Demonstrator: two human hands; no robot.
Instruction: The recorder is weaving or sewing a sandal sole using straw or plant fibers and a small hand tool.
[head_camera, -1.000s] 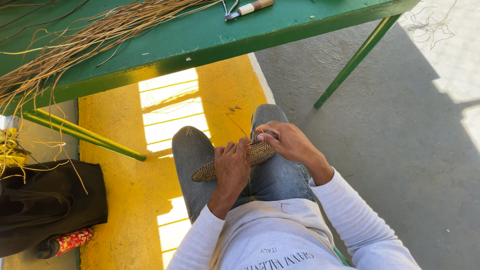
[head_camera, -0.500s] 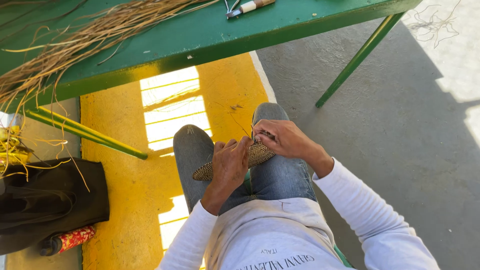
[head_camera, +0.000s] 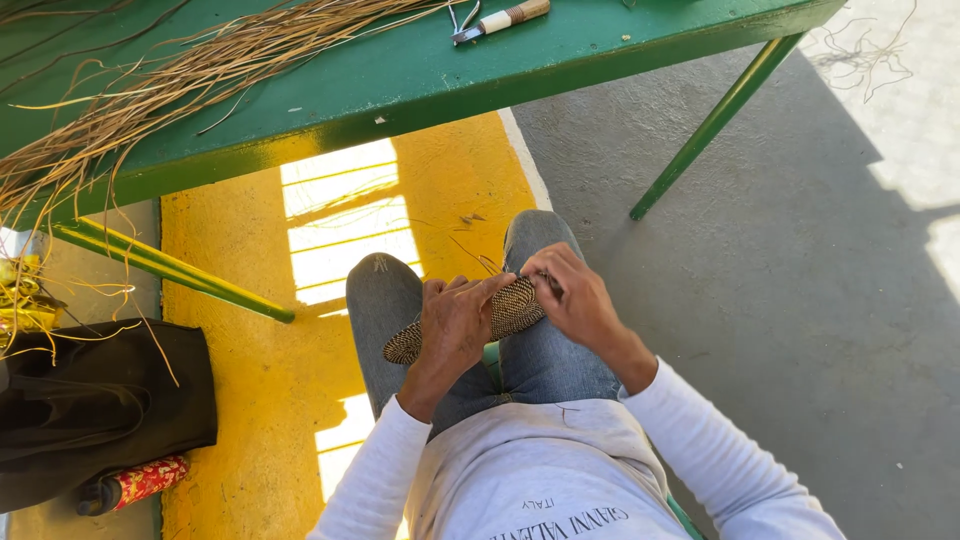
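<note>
Woven piece (head_camera: 500, 315) lies across the lap, long axis running from low at the left knee up toward the right. Left hand (head_camera: 455, 325) clasps its middle, fingers wrapped over. Right hand (head_camera: 570, 295) pinches the upper end, nearer the loose strand. Beyond, reeds (head_camera: 200, 70) on the green table (head_camera: 420, 85).

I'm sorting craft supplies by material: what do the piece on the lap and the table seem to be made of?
The woven piece looks like dry plant fibre: tan strands in a tight matte weave, matching the loose strands above. The table seems painted metal: glossy green coat, chipped along the edge.
</note>
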